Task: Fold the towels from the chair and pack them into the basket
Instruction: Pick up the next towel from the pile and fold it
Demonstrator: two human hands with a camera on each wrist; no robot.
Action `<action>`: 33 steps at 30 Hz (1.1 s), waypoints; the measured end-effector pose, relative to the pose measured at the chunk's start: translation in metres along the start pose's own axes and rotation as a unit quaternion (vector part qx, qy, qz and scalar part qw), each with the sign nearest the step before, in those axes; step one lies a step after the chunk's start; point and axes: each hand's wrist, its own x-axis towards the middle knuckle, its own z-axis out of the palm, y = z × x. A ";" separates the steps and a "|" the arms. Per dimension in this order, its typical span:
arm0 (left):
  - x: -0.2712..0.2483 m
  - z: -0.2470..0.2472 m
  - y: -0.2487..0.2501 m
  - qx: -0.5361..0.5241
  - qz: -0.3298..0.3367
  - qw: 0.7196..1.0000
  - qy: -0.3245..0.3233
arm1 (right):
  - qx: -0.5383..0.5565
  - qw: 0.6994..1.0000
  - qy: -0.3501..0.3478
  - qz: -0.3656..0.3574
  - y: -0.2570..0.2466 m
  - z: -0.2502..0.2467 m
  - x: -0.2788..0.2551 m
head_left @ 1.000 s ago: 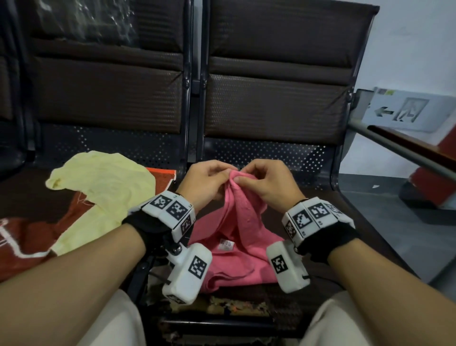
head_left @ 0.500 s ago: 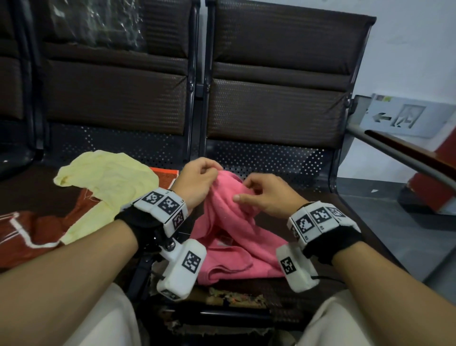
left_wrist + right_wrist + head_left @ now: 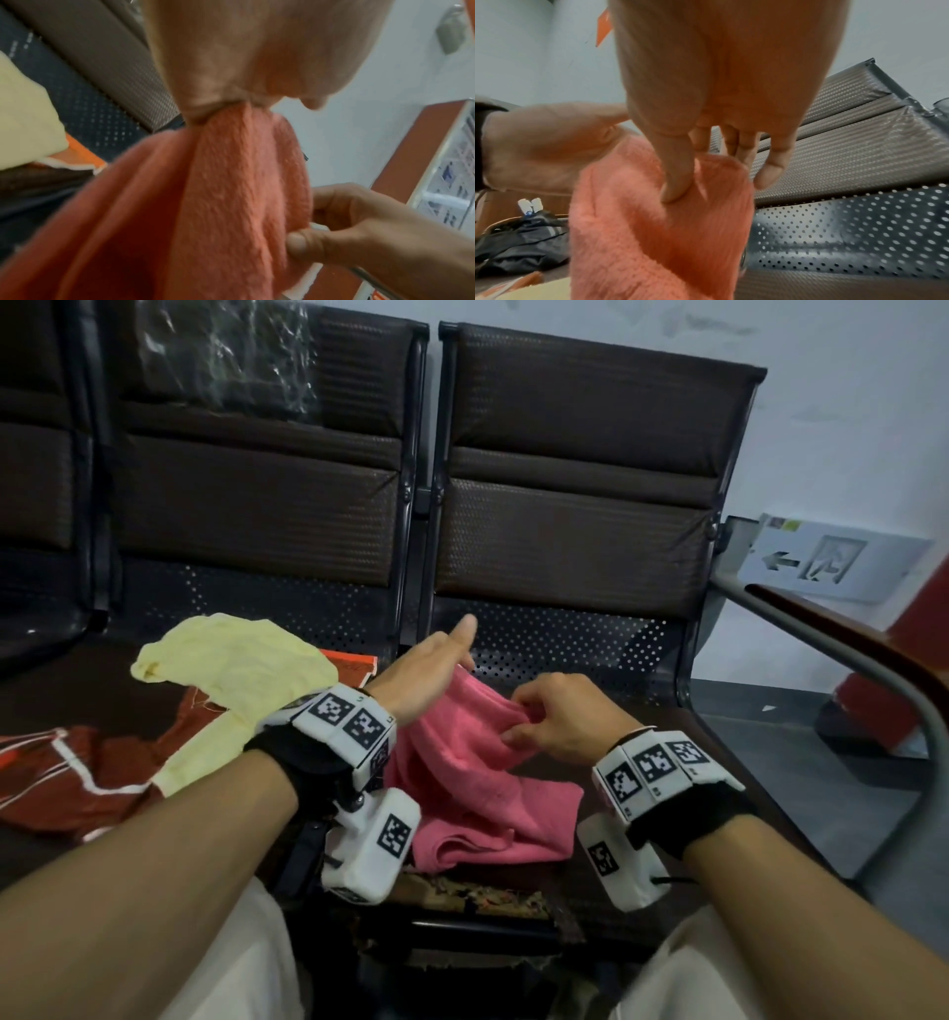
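Nearest the camera, two forearms reach forward over pale trousers, each wrist strapped with a black band and white marker blocks. Just beyond them the pink towel [image 3: 477, 793] lies bunched on the dark seat of the right-hand chair [image 3: 590, 521], its lower folds heaped near the worn front edge and its upper part lifted off the seat between the hands. The right hand [image 3: 557, 721] pinches a fold of the towel's upper edge, thumb pressed against curled fingers [image 3: 677, 178] in the right wrist view. The left hand [image 3: 426, 675] grips the towel's top corner; in the left wrist view the cloth bunches tightly into its grasp [image 3: 226, 105], while in the head view one finger points straight out toward the chair back. To the left, on the neighbouring seat, a pale yellow towel [image 3: 231, 670] lies crumpled over a red cloth with white lines [image 3: 77, 778]. Farther back stand the brown padded backrests with perforated metal below them, a crinkled clear plastic sheet [image 3: 226, 356] on the left backrest. Beyond the curved armrest [image 3: 842, 654] to the right, an arrow sign [image 3: 832, 562] hangs on the pale wall.
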 end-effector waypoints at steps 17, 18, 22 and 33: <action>-0.042 -0.015 -0.005 0.311 0.171 0.933 -0.059 | 0.045 0.997 0.052 0.047 0.007 -0.016 -0.042; -0.044 -0.015 -0.003 0.301 0.172 0.937 -0.049 | 0.063 0.993 0.084 0.061 0.006 -0.020 -0.042; -0.046 -0.029 0.016 0.268 0.134 0.954 0.000 | 0.160 0.964 0.200 0.074 -0.004 -0.050 -0.031; 0.019 -0.095 0.101 0.311 0.106 0.944 0.031 | 0.146 0.949 0.277 0.047 -0.024 -0.136 0.032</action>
